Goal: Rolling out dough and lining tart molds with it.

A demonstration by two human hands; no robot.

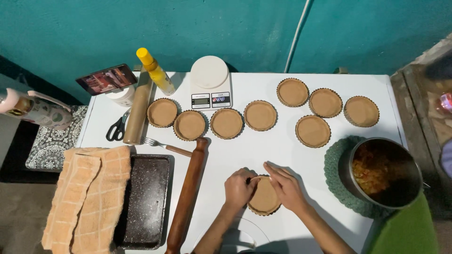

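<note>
Lower centre of the frame: the tart shell [264, 196] sat on the white worktop [263, 150], caught between your two hands. Your left hand [239, 188] lay against its left rim, fingers curled, thumb pressed onto the upper edge of the dough. Your right hand [285, 187] covered the right rim, fingers flat and together, reaching across the top edge toward the left thumb. Neither hand was clamped around the shell; both rested on it, pressing.

Above, eight more lined tart tins [260, 115] stood in a loose row across the middle of the frame. A wooden rolling pin [187, 193] lay just left of your left hand, running toward the bottom edge. A pot of filling [385, 171] sat on a green mat [335, 164] at the right. At left: a dark baking tray [143, 202], an orange cloth [84, 197], a fork [165, 146], scissors [117, 128]. A kitchen scale [210, 82] and yellow bottle [155, 71] stood near the teal wall [226, 28].
</note>
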